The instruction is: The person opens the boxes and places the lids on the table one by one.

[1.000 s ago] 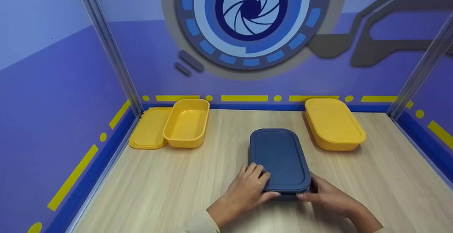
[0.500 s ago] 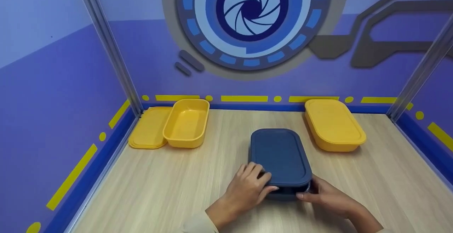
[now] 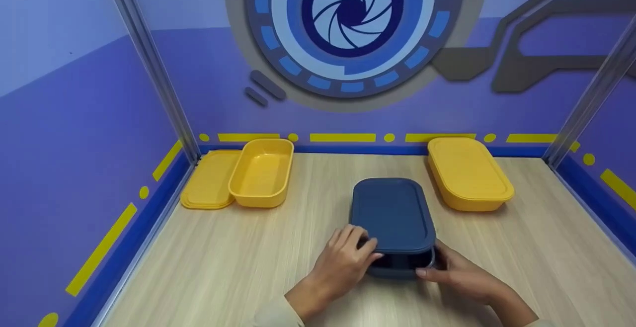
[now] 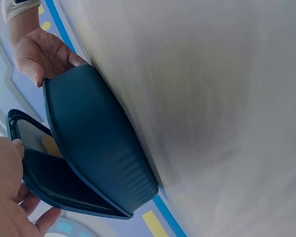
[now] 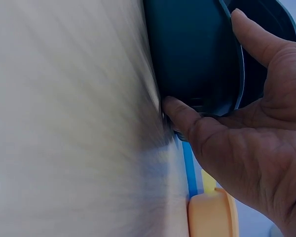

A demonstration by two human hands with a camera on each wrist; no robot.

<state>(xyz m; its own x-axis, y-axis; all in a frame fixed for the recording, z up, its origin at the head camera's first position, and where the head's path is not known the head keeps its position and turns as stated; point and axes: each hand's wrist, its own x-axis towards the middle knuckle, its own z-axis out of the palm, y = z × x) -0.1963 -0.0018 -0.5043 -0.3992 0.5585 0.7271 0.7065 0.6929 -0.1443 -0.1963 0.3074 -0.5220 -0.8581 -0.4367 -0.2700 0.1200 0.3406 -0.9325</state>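
A dark blue lunch box [image 3: 397,273] sits on the table with its lid [image 3: 392,212] tilted up at the near end, so a dark gap shows between the two. My left hand [image 3: 343,260] pinches the lid by its near left edge; in the left wrist view its thumb and fingers [image 4: 48,220] are at the lid's rim. My right hand [image 3: 462,272] grips the box at the near right corner, thumb at the front rim. The right wrist view shows a finger [image 5: 180,111] low along the box's side, near the table. The lid hides most of the inside.
At the back left stands an open yellow box [image 3: 263,173], against a yellow lid [image 3: 211,180] lying flat. A yellow box with its lid on [image 3: 469,173] is at the back right. Printed panels [image 3: 338,118] wall in the table [image 3: 238,257] at the back and sides.
The left hand has raised the near end of the blue lid, widening the gap over the box. The right hand has kept its hold on the box, which stays in place.
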